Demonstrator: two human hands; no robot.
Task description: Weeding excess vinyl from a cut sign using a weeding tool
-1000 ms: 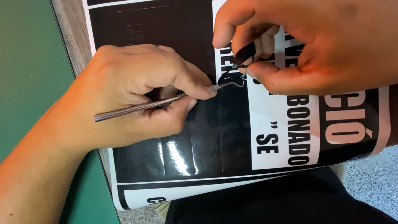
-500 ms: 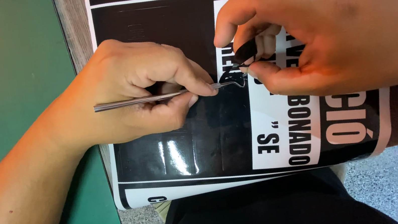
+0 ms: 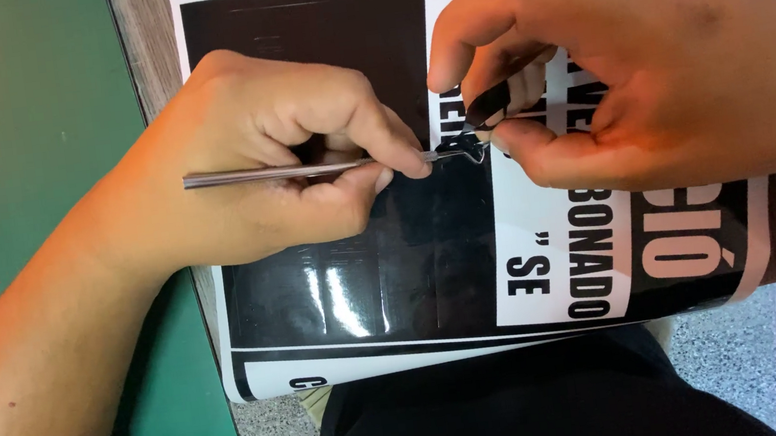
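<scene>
weeding looked underway: the left hand (image 3: 275, 178) pinched a thin metal pick (image 3: 303, 170), the right hand (image 3: 646, 68) pinched a black vinyl scrap (image 3: 483, 108) mid-sheet on the glossy sticker sheet (image 3: 394, 266); next called for gentle peeling.

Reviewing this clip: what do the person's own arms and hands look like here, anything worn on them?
Both hands are bare: no gloves, rings, watch or bands show on the left hand or the right hand. The left forearm is uncovered, with no sleeve in view. The right wrist runs out of frame.
</scene>
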